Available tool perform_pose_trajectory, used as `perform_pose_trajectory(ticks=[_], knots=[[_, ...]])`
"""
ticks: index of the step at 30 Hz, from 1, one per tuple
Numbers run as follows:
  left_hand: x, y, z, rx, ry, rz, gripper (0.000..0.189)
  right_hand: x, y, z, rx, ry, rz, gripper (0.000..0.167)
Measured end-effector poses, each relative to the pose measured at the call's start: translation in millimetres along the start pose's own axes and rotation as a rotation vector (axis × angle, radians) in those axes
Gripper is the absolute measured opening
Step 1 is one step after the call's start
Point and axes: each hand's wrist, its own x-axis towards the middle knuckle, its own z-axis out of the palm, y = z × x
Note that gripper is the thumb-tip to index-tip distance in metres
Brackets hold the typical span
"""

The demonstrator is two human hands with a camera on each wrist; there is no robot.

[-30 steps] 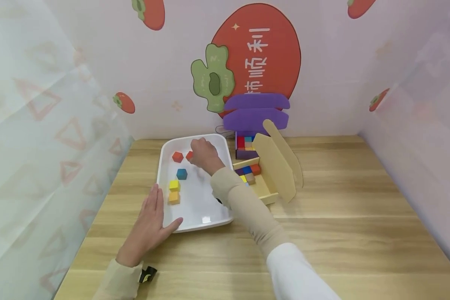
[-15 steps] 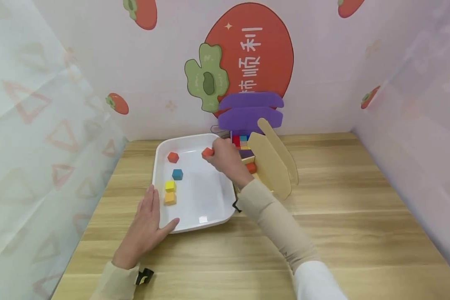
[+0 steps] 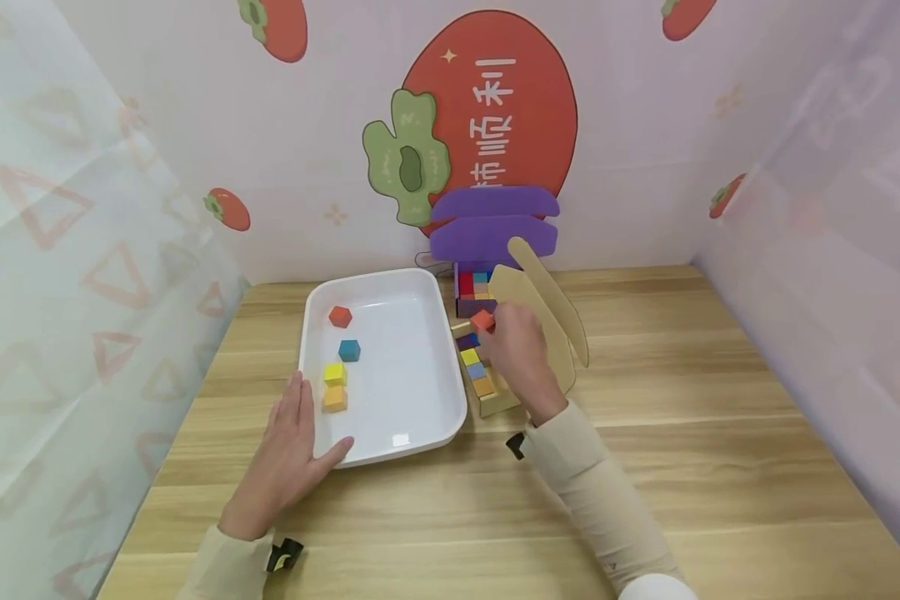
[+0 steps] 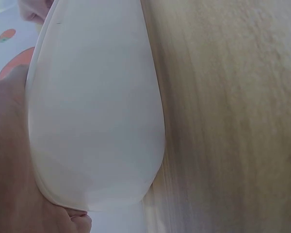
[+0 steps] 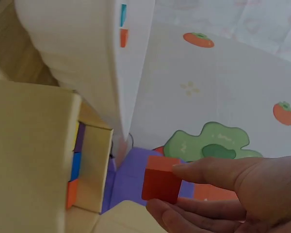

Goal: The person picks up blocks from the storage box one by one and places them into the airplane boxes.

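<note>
My right hand [image 3: 523, 354] pinches an orange-red cube [image 5: 162, 179] between thumb and fingers, above the open tan box [image 3: 499, 403]. Inside that box sit several coloured cubes, among them a yellow cube [image 3: 470, 357] and a blue cube [image 3: 477, 371]. My left hand [image 3: 288, 458] rests with straight fingers along the near left corner of the white tray [image 3: 401, 433]. Along the tray's left side lie a red cube [image 3: 340, 317], a teal cube [image 3: 349, 350], a yellow cube [image 3: 335, 374] and an orange cube [image 3: 335, 399].
Behind the tan box stands a purple box [image 3: 477, 308] holding several cubes, its purple lid [image 3: 493, 239] raised against the printed backdrop. The tan lid [image 3: 547, 321] stands up on the right of its box. Wooden tabletop [image 3: 682, 400] extends to the right.
My right hand has picked the orange-red cube out of the tray and carried it right, over the tan box. My left hand has stayed at the tray's corner.
</note>
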Motion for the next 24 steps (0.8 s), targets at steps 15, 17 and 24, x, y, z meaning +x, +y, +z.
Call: perform_pose_trajectory(ticks=[15, 17, 24], knots=[[-0.2, -0.7, -1.4, 0.004, -0.012, -0.004, 0.117, -9.9, 38.0, 40.2, -0.315, 0.163, -0.074, 0.030], [-0.4, -0.3, -1.7, 0.005, -0.008, -0.003, 0.117, -9.1, 37.9, 44.9, -0.366, 0.168, -0.092, 0.034], [0.0, -1.9, -0.2, 0.003, -0.015, -0.003, 0.118, -4.9, 38.9, 53.6, -0.353, 0.165, -0.011, 0.024]])
